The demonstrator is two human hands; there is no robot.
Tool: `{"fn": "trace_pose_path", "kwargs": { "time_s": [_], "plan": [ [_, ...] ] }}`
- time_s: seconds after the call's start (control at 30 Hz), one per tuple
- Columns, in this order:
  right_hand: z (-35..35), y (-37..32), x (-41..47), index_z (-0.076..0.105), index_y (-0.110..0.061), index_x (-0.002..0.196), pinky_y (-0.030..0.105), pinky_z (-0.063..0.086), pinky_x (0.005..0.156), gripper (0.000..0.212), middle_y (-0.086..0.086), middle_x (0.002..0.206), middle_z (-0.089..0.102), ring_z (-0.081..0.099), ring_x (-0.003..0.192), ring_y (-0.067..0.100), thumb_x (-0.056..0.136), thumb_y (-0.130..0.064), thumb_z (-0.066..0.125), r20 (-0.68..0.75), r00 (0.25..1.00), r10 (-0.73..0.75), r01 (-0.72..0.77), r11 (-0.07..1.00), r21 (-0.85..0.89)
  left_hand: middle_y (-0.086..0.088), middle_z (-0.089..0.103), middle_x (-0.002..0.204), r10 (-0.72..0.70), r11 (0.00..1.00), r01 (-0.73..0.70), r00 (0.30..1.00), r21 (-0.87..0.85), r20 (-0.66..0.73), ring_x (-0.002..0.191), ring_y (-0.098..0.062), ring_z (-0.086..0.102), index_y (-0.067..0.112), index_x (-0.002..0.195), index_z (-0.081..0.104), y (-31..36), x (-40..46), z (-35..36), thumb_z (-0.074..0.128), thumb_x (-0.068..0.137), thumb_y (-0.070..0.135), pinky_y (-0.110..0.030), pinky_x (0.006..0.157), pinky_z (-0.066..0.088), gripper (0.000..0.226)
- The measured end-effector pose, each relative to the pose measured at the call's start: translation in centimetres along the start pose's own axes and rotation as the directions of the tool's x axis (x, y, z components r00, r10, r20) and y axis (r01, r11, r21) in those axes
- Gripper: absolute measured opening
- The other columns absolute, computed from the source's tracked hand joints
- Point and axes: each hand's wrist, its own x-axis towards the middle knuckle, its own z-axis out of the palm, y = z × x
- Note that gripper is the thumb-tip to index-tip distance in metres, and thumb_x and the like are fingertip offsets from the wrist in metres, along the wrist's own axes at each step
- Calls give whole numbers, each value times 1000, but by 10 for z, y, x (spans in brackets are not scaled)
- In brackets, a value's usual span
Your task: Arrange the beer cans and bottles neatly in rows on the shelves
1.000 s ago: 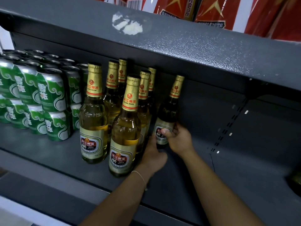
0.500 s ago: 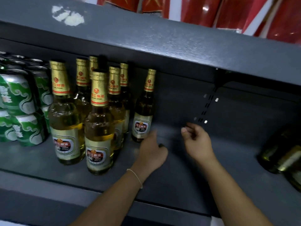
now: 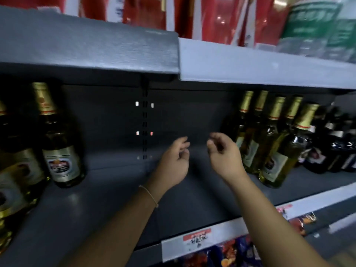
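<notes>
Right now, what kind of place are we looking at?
Most likely a shop's drinks aisle: grey metal shelving stocked with gold-foil beer bottles, a price tag strip on the shelf edge, and red packaged goods stacked above.

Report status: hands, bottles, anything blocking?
Left hand and right hand empty, over bare shelf. Leaning bottles right, upright bottle left. Nothing blocking.

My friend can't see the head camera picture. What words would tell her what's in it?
Two empty hands, the left hand and right hand, reach over a bare stretch of a dark grey shelf. Gold-capped beer bottles stand at the left and more at the right, some of them leaning.
</notes>
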Motion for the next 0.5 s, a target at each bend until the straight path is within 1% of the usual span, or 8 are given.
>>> {"fn": "trace_pose_path", "kwargs": {
  "time_s": [0.07, 0.13, 0.17, 0.27, 0.33, 0.4, 0.47, 0.5],
  "plan": [
    [-22, 9, 0, 62, -8, 122, 20, 50, 83, 26, 1, 100, 65, 61, 87, 8, 96, -11, 59, -48, 999, 4, -3, 1000, 18, -2, 56, 133, 18, 1000, -18, 999, -19, 33, 122, -10, 51, 14, 140, 43, 5, 5, 24, 43, 101, 11, -19, 102, 36, 39],
    [-44, 19, 0, 63, -7, 121, 11, 48, 79, 26, 1, 100, 66, 61, 84, 4, 95, -9, 60, -121, 993, 1, 3, 1000, 31, -2, 55, 133, 35, 999, -32, 997, -40, 74, 123, -11, 51, 13, 140, 43, 12, 10, 48, 42, 101, 11, -18, 102, 37, 39],
    [-55, 23, 0, 63, -8, 120, 7, 47, 76, 26, 1, 101, 66, 61, 85, 3, 94, -9, 61, -158, 987, -3, 8, 999, 34, -1, 54, 134, 37, 998, -33, 994, -48, 99, 123, -11, 50, 13, 141, 42, 15, 12, 59, 41, 101, 11, -15, 100, 37, 39],
    [-85, 35, 2, 62, -7, 119, 4, 46, 74, 25, 2, 101, 66, 62, 86, 1, 93, -8, 63, -267, 964, -1, 19, 998, 66, 0, 48, 139, 33, 998, -22, 985, -66, 167, 121, -4, 46, 14, 143, 40, 27, 16, 88, 41, 102, 10, -2, 92, 35, 41],
    [-102, 45, 4, 62, -8, 117, 4, 46, 74, 24, 3, 101, 67, 62, 83, -4, 92, -7, 64, -348, 937, 6, 25, 996, 82, 0, 47, 142, 45, 997, -33, 981, -62, 190, 122, -5, 48, 17, 143, 40, 35, 19, 105, 42, 102, 12, -9, 96, 36, 42],
    [-116, 58, 5, 61, -10, 117, 11, 50, 78, 25, 2, 103, 67, 63, 84, -4, 92, -12, 65, -419, 908, 15, 14, 998, 66, -1, 48, 142, 59, 998, -51, 976, -45, 208, 124, -8, 49, 20, 143, 42, 42, 21, 119, 42, 102, 15, -17, 101, 37, 42],
    [-126, 71, 4, 60, -11, 119, 22, 52, 84, 31, 3, 108, 64, 63, 94, 9, 90, -19, 68, -500, 866, -3, 3, 1000, 0, -1, 48, 142, 65, 998, -57, 969, -41, 238, 129, -11, 48, 21, 143, 42, 48, 22, 132, 41, 102, 16, -25, 108, 38, 41],
    [-130, 78, 3, 59, -11, 120, 22, 49, 88, 36, 3, 112, 61, 60, 100, 13, 88, -21, 70, -539, 842, -21, -9, 999, -53, -1, 48, 143, 71, 997, -64, 966, -37, 247, 131, -12, 46, 22, 143, 43, 50, 23, 138, 41, 102, 17, -29, 110, 38, 41]
  ]
}}
